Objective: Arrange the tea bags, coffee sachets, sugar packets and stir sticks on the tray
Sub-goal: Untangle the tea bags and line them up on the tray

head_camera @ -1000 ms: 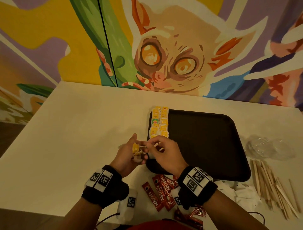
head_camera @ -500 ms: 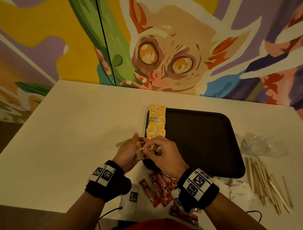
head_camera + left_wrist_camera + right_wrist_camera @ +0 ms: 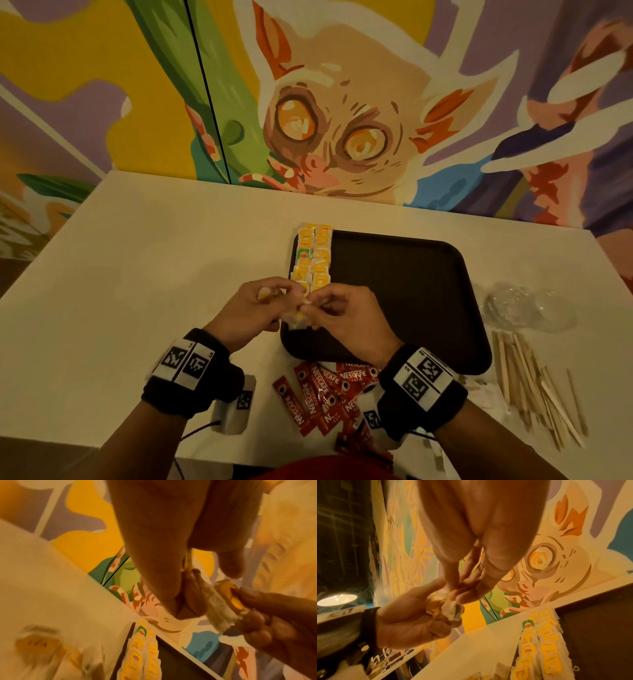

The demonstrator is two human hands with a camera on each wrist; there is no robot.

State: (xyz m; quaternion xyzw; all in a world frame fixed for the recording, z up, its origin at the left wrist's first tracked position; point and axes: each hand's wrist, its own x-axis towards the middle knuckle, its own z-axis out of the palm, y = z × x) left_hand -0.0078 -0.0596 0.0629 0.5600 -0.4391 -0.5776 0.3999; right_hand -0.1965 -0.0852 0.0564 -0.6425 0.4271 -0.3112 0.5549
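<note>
Both hands meet above the near left corner of the black tray (image 3: 394,294). My left hand (image 3: 270,301) and my right hand (image 3: 320,306) pinch the same small tea bag (image 3: 298,317) with a yellow tag, held above the table. The wrist views show that tea bag (image 3: 221,609) (image 3: 448,609) gripped between fingertips from both sides. Two rows of yellow-tagged tea bags (image 3: 311,255) lie along the tray's left edge. Red coffee sachets (image 3: 322,394) lie on the table near me. Wooden stir sticks (image 3: 534,380) lie to the right, with white sugar packets (image 3: 479,390) beside them.
A clear plastic container (image 3: 527,305) sits right of the tray. More tea bags (image 3: 44,647) lie blurred on the table under my left hand. The white table (image 3: 137,274) meets a painted mural wall at the back.
The hands drew closer together around the tea bag and stayed at the tray's near left corner. The head view shifted slightly.
</note>
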